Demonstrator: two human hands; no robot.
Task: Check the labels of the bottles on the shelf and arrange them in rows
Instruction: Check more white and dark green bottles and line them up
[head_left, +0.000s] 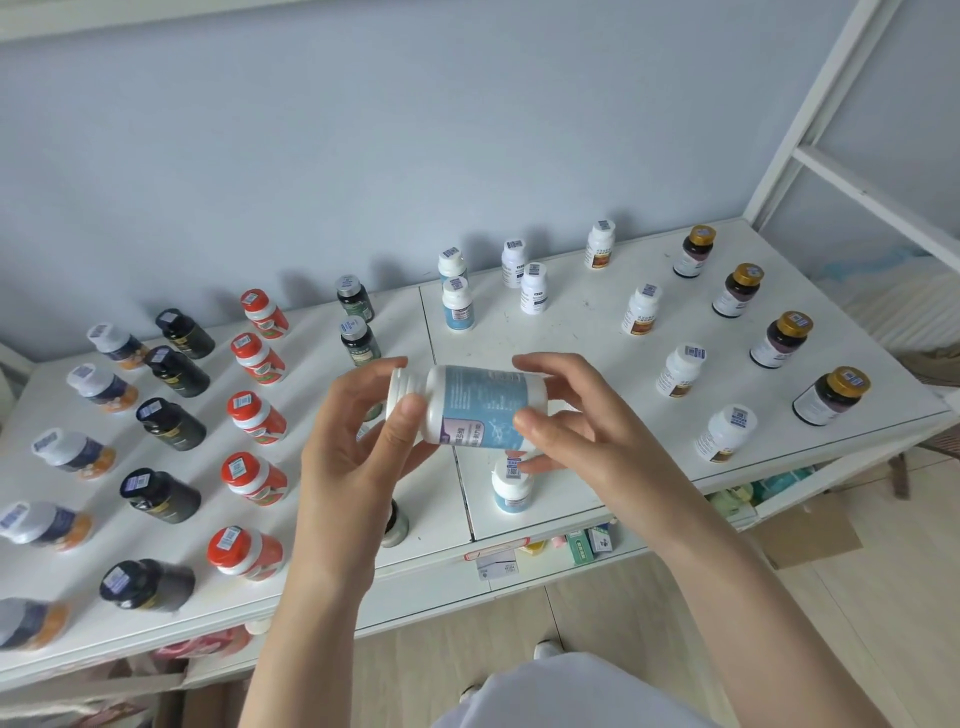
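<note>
Bottle (478, 405), white plastic with a pale blue label, is held in the air above the front middle of the shelf (587, 332), over the seam between its two boards. It lies on its side. Its long axis runs left to right, with the white cap (402, 387) pointing left and the base pointing right. The printed label is turned up toward the camera, so the text can be read.

The left grip (358, 457) is clamped on the cap end, with the thumb on the shoulder beside the cap and the fingers curled behind. The right grip (587, 431) is clamped on the base end, with the thumb on the lower edge of the label and the fingers over the top.

It looks stiff, light and hard to break, though the glossy label may be a little slippery. Holding it by the two ends suits it, since that leaves the print uncovered. To stand it up, a hold round the body below the cap would likely be steadiest. Matching blue-labelled bottles (457, 306) stand at the back, and another one (511, 486) stands just beneath the hands.
</note>
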